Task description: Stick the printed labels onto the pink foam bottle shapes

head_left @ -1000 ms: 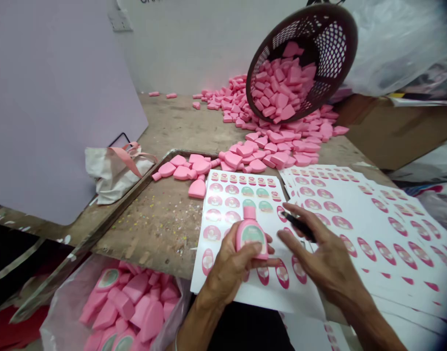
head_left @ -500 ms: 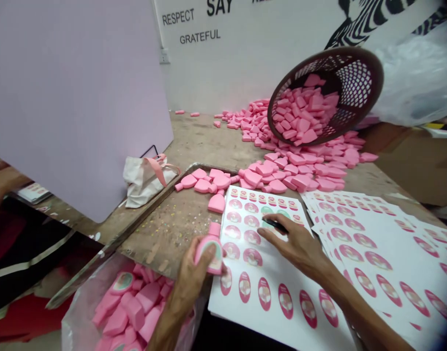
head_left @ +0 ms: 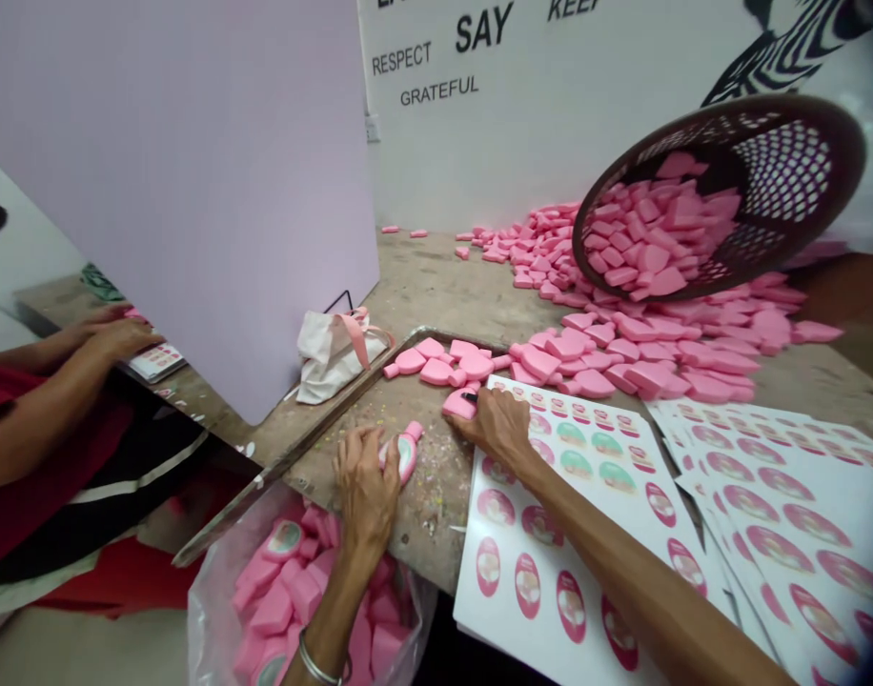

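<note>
My left hand (head_left: pixel 367 486) is above the near edge of the table, back upward, closed on a pink bottle-shaped piece (head_left: pixel 408 455) with a pale green label on its face. My right hand (head_left: pixel 504 424) reaches over the top left of a sticker sheet (head_left: pixel 586 562). It keeps a thin black tool (head_left: pixel 470 396) pinched, mostly hidden by the fingers. The same fingertips touch another pink bottle-shaped piece (head_left: pixel 457 404), which lies beside the sheet. Round pink stickers and several green ones show on the sheet.
A clear bag (head_left: pixel 208 610) of pink pieces hangs below the table edge. A tipped brown basket (head_left: pixel 829 181) spills pink pieces at the back right. More sticker sheets (head_left: pixel 737 495) lie right. A cloth pouch (head_left: pixel 322 367) stands by the lilac panel (head_left: pixel 214 191); another person's hands (head_left: pixel 114 338) are beyond it.
My left hand has moved off the sticker sheet with the labelled bottle-shaped piece. My right hand has gone from the green stickers to an unlabelled piece. The view has turned left.
</note>
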